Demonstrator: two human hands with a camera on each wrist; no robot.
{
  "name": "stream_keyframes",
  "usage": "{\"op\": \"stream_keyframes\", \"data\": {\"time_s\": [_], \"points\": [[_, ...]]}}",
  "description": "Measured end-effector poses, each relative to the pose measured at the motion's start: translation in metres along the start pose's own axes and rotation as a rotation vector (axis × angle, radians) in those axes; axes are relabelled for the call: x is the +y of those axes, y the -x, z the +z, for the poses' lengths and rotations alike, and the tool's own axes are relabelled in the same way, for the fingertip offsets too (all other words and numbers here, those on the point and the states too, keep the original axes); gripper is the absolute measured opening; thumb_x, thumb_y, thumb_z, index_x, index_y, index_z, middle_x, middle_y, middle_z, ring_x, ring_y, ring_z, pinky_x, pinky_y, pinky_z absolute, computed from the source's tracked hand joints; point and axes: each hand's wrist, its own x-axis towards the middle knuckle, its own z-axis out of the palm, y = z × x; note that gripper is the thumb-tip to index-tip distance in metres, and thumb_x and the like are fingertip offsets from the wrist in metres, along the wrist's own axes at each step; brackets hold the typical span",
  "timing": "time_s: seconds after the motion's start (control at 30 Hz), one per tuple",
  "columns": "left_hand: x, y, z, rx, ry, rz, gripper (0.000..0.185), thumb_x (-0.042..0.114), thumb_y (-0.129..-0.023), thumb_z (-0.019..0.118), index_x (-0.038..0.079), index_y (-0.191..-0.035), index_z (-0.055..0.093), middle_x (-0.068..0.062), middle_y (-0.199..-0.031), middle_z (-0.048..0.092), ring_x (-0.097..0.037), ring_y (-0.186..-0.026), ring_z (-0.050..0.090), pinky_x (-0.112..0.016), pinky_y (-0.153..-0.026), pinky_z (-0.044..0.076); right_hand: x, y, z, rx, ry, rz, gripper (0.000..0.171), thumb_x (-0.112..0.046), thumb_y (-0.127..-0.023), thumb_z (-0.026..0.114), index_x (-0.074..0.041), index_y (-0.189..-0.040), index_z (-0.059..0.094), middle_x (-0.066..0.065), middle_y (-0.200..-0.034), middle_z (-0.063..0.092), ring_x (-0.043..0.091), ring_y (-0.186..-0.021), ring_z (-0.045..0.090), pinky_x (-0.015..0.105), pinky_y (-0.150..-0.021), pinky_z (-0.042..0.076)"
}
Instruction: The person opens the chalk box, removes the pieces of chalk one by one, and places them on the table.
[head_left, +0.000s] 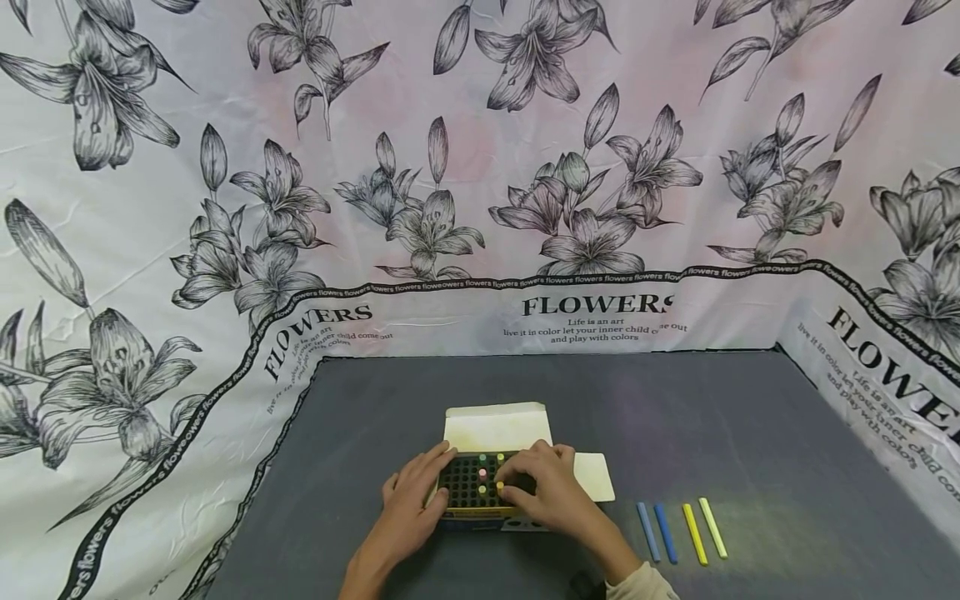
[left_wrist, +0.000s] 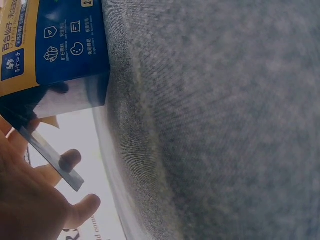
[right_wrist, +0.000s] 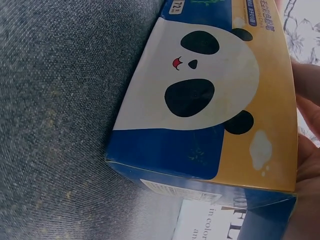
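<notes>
The chalk box (head_left: 480, 487) is held at its left side by the left hand (head_left: 411, 500); the right hand (head_left: 543, 492) rests on its grid, fingers curled; four chalks (head_left: 681, 532) lie nearby.

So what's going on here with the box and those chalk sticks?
A person is working at an open chalk box standing on a grey cloth. The left hand holds the box's left side, while the right hand rests over its dark grid insert, fingertips at the slots. Only a few chalk ends show in the grid. Four sticks lie on the cloth to the right: two blue and two yellow.
</notes>
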Motion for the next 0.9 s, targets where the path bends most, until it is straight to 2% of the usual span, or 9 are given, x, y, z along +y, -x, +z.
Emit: {"op": "stream_keyframes", "data": {"time_s": [0.3, 0.47, 0.67, 0.9], "points": [[0.0004, 0.0002, -0.0003, -0.006, -0.004, -0.004, 0.052, 0.023, -0.105, 0.049, 0.034, -0.156, 0.043, 0.005, -0.166, 0.035, -0.041, -0.153, 0.027, -0.076, -0.108, 0.013, 0.0022, 0.0020, 0.0015, 0.040, -0.125, -0.036, 0.016, -0.016, -0.084, 0.081, -0.023, -0.097, 0.073, -0.021, -0.087, 0.068, 0.008, -0.076, 0.043, 0.044, -0.086, 0.017], [0.0008, 0.0003, -0.0005, -0.003, -0.005, -0.001, 0.052, 0.023, -0.105, 0.049, 0.033, -0.156, 0.043, 0.004, -0.166, 0.036, -0.041, -0.153, 0.027, -0.077, -0.108, 0.014, 0.0020, 0.0024, 0.0009, 0.047, -0.136, -0.044, 0.016, -0.018, -0.085, 0.080, -0.022, -0.099, 0.073, -0.022, -0.087, 0.067, 0.005, -0.077, 0.043, 0.042, -0.085, 0.018], [-0.0006, 0.0010, -0.0002, -0.003, -0.003, 0.009, 0.051, 0.024, -0.106, 0.049, 0.033, -0.155, 0.043, 0.005, -0.165, 0.036, -0.040, -0.153, 0.027, -0.076, -0.108, 0.014, 0.0001, 0.0027, -0.0006, 0.064, -0.140, -0.054, 0.016, -0.017, -0.086, 0.080, -0.021, -0.101, 0.074, -0.021, -0.088, 0.066, 0.008, -0.078, 0.047, 0.043, -0.087, 0.020], [-0.0016, 0.0016, -0.0002, 0.002, -0.001, 0.013, 0.051, 0.024, -0.105, 0.050, 0.033, -0.155, 0.043, 0.005, -0.165, 0.036, -0.041, -0.153, 0.028, -0.077, -0.108, 0.015, -0.0013, 0.0014, -0.0052, 0.159, -0.139, -0.122, 0.021, -0.010, -0.086, 0.079, -0.021, -0.103, 0.073, -0.015, -0.094, 0.071, 0.000, -0.084, 0.048, 0.042, -0.091, 0.022]]}}
